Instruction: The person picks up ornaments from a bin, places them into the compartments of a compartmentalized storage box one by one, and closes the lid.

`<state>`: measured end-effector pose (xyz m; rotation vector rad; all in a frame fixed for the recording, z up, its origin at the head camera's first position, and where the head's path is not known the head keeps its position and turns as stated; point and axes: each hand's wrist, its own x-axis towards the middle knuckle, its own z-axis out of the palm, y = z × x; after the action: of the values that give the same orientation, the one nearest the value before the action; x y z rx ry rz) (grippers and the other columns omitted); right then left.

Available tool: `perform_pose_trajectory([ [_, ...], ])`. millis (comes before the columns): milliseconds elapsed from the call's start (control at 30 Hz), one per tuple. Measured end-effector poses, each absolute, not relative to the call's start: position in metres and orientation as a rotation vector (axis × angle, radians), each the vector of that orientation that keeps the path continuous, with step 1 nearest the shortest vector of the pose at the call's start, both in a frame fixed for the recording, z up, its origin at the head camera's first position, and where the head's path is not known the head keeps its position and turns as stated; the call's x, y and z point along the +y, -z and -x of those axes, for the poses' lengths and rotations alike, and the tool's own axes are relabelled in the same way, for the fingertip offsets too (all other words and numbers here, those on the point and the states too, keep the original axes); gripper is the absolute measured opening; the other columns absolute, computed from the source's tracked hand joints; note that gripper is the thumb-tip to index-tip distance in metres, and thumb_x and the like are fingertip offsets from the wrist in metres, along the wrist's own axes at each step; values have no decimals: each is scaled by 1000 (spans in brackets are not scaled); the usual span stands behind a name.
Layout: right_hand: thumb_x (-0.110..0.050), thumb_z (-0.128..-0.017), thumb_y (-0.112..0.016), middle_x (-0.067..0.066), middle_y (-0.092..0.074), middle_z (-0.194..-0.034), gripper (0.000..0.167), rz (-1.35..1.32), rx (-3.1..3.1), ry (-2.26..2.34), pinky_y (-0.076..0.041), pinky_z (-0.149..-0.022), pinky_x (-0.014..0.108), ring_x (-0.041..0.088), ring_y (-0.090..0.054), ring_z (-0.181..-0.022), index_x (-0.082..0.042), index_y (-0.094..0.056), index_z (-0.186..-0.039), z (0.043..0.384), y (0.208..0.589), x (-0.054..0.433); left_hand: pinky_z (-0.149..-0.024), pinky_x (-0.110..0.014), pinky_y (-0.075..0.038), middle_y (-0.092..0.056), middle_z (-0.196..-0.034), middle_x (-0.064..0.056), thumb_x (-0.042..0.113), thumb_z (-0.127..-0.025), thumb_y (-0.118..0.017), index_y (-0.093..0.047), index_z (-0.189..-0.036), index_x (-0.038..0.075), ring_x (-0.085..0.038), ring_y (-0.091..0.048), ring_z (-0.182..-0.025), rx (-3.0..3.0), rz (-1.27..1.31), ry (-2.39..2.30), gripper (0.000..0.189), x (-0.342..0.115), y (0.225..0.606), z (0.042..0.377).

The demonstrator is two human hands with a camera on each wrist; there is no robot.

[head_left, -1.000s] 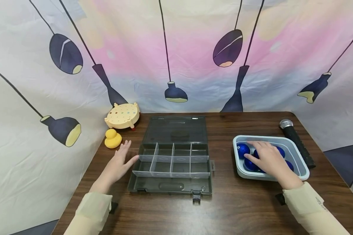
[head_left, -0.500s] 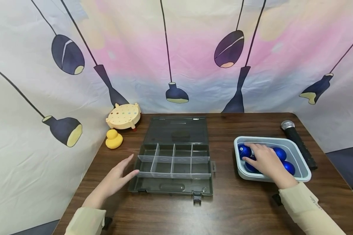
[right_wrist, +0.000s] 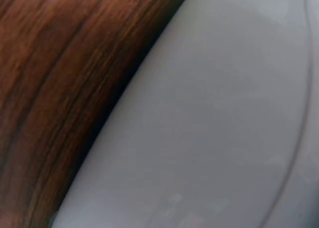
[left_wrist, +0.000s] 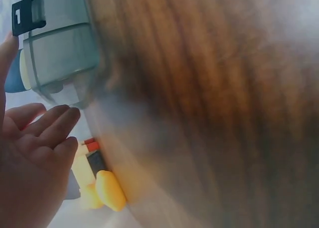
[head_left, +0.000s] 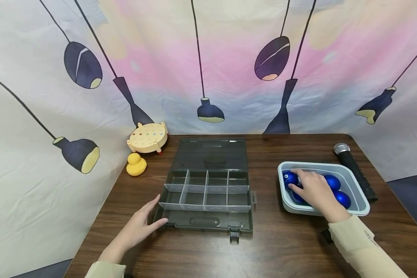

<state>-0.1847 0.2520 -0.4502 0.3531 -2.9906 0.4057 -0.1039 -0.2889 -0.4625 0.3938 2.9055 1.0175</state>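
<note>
A dark see-through divider box [head_left: 205, 220] lies with its lid [head_left: 212, 154] folded back. My left hand [head_left: 139, 228] is at its front left corner, fingers extended and thumb at the front edge. In the left wrist view, the left hand [left_wrist: 37, 143] is beside the box [left_wrist: 62, 53], palm in sight, near a black latch [left_wrist: 29, 14]. Over to the right, my right hand [head_left: 316, 191] reaches into a pale blue basin [head_left: 359, 202]. Its thumb and forefinger pinch a blue bauble [head_left: 290, 177] at the basin's left end; other blue baubles [head_left: 342, 199] lie beside the hand.
Right of the basin lies a microphone [head_left: 356, 170]. A yellow rubber duck [head_left: 136, 165] and a round cream pegged toy [head_left: 147, 138] stand at the back left. Behind the wooden table [head_left: 281, 247] hangs a printed cloth [head_left: 229, 58]. The basin wall [right_wrist: 209, 108] fills most of the right wrist view.
My left hand has come down from near the duck to the box's front left corner. My right hand has shifted slightly left and closed in on the bauble at the basin's left end.
</note>
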Motion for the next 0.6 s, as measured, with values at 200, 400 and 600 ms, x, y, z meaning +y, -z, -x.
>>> perform_pose_trajectory([
  [200, -29, -86, -73, 29, -59, -119, 59, -345, -2981, -412, -31, -97, 67, 50, -51, -108, 1, -51, -133, 187, 451, 251, -99, -57, -37, -40, -145, -22, 43, -90, -66, -36, -148, 4, -40, -40, -129, 2925, -384, -1057, 76, -289, 467, 96],
  [400, -29, -86, -74, 28, -57, -124, 59, -359, -2963, -437, -28, -98, 68, 50, -48, -114, -1, -51, -133, 186, 449, 254, -102, -58, -34, -39, -146, -19, 33, -94, -65, -35, -149, 5, -40, -38, -131, 2906, -370, -1092, 69, -289, 468, 91],
  [600, -28, -87, -74, 29, -58, -120, 57, -381, -2893, -451, -32, -95, 68, 50, -51, -111, 1, -52, -131, 179, 438, 258, -100, -57, -36, -42, -144, -19, 30, -93, -66, -38, -146, 1, -39, -40, -129, 2924, -401, -1115, 67, -288, 469, 87],
])
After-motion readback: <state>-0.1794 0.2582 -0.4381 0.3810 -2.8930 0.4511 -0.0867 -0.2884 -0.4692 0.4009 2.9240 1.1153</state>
